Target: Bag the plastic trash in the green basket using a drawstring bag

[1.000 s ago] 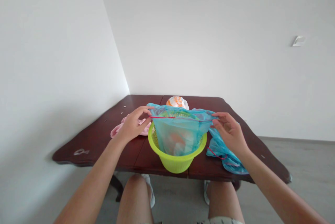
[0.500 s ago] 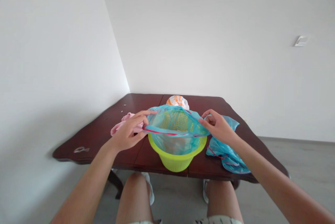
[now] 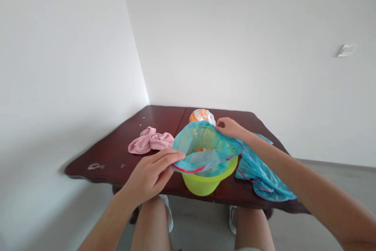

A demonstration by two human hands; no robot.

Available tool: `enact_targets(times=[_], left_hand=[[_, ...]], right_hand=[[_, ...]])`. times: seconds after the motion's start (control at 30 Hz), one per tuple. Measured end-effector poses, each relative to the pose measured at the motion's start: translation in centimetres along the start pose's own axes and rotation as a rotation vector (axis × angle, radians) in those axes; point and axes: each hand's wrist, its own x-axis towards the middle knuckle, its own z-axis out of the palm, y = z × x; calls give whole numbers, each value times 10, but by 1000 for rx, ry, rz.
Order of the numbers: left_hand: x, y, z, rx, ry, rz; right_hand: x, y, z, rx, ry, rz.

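A lime green mesh basket (image 3: pixel 205 182) stands at the near edge of a dark wooden table (image 3: pixel 164 120). A thin blue plastic bag (image 3: pixel 202 151) with a red drawstring sits in it, its mouth stretched open. My left hand (image 3: pixel 151 172) pinches the bag's near rim, pulling it toward me and left of the basket. My right hand (image 3: pixel 230 127) grips the far rim of the bag behind the basket. Something orange shows faintly inside the bag.
A crumpled pink cloth (image 3: pixel 149 143) lies left of the basket. A white and orange bag (image 3: pixel 202 116) sits behind it. A second blue bag (image 3: pixel 264 172) lies crumpled at the right, hanging over the table's edge. White walls close the left and back.
My left hand has come nearer and lower with the near rim. My right hand has moved from the right side to the far rim. The bag's mouth has turned flatter over the basket.
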Motion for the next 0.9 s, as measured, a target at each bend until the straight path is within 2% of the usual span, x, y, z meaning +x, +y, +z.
enact_targets(times=[0.07,0.17,0.27,0.37,0.53,0.63,0.8,0.9], left_hand=[[-10,12,7,-130,19,-34],[-22,24,22,-233,137,-98],[-27,26,37,-230,225,-172],[-28,21,42,-180,277,-214],[-33,12,26,-40,285,-136],[-40,12,12,18,261,-147],[-36,17,-8,-53,228,-226],[-24,20,-23,-53,145,-263]], right_hand=[[0,6,3,37,43,-10],[0,12,5,98,160,-5],[-6,14,0,156,274,6],[-24,16,-12,191,322,-2],[-63,32,-37,247,451,-28],[-83,34,-50,411,474,-10],[-111,1,-70,792,473,-25],[-124,-27,-79,927,411,-95]])
